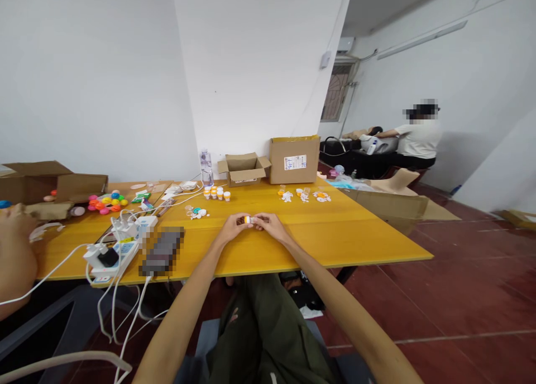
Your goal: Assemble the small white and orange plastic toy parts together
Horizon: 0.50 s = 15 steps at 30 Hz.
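Note:
Over the middle of the yellow table point(335, 233), my two hands meet around a small orange-and-white bottle point(247, 220). My left hand point(233, 228) is closed on one end of it. The fingers of my right hand point(270, 225) are bent at its other end, where a pale part shows; its details are too small to tell. Behind my left hand stand several similar orange-and-white bottles point(220, 195) with white tops. A small heap of white pieces with a teal round part point(196, 211) lies to the left, and heaps of white and orange pieces point(287, 196) lie at the back right.
An open carton point(244, 169) and a closed carton point(293, 161) stand at the back beside a clear bottle point(206, 169). Left are power strips point(121, 250) with cables, a blurred phone point(162, 251) and colourful balls point(106, 202). Another person's arm point(14, 255) reaches in; a person sits far right.

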Each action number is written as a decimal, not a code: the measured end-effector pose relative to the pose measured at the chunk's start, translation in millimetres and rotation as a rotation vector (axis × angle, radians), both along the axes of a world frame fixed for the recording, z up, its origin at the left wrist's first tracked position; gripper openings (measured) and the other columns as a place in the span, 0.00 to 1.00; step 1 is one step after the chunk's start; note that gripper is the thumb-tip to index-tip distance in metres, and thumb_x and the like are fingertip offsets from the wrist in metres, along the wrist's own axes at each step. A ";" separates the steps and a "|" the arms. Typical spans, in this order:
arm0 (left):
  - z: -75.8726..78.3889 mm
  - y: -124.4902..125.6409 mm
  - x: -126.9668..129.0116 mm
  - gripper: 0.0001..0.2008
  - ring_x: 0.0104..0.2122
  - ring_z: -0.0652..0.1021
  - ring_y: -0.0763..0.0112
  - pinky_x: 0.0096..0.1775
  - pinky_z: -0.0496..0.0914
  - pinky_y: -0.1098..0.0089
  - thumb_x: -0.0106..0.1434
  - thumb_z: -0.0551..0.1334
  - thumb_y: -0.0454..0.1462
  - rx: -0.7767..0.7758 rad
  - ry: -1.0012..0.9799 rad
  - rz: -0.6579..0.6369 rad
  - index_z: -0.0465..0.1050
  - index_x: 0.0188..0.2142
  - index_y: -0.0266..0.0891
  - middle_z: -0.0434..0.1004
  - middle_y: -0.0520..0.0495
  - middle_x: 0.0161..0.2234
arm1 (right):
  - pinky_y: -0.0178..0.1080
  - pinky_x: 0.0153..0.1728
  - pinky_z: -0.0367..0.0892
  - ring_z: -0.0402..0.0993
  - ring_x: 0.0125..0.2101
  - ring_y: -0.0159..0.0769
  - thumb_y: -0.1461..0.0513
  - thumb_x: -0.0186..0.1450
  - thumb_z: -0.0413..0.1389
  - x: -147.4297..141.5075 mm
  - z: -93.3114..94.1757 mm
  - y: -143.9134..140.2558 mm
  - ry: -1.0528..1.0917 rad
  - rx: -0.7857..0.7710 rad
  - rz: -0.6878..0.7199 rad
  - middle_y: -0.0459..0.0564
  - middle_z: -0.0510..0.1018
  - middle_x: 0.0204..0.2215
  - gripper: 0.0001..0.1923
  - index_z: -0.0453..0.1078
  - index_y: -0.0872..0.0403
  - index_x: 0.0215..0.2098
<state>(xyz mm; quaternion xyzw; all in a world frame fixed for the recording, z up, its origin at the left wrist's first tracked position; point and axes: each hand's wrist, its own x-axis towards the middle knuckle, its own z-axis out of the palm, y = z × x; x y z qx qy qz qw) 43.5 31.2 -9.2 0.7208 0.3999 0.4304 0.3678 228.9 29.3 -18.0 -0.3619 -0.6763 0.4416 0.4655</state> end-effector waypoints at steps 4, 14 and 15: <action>-2.5 2.0 -0.5 0.18 0.37 0.78 0.64 0.41 0.72 0.66 0.49 0.72 0.40 -0.016 -0.010 0.007 0.79 0.41 0.38 0.82 0.46 0.37 | 0.37 0.29 0.72 0.75 0.24 0.34 0.44 0.56 0.60 -0.4 0.9 -0.4 -0.020 0.014 -0.018 0.46 0.77 0.22 0.21 0.74 0.54 0.33; -3.0 0.7 -0.2 0.18 0.34 0.78 0.67 0.39 0.73 0.67 0.48 0.71 0.37 -0.007 -0.039 -0.012 0.78 0.40 0.38 0.81 0.47 0.36 | 0.33 0.22 0.65 0.69 0.18 0.31 0.40 0.62 0.52 -4.2 6.3 -5.6 -0.115 0.067 -0.054 0.44 0.74 0.18 0.25 0.68 0.52 0.27; -2.4 0.3 -0.3 0.18 0.33 0.78 0.67 0.39 0.73 0.67 0.48 0.71 0.38 -0.008 -0.030 -0.009 0.78 0.40 0.38 0.81 0.47 0.35 | 0.33 0.23 0.66 0.69 0.19 0.31 0.41 0.62 0.52 -4.0 6.1 -5.3 -0.120 0.066 -0.049 0.44 0.74 0.19 0.25 0.68 0.53 0.27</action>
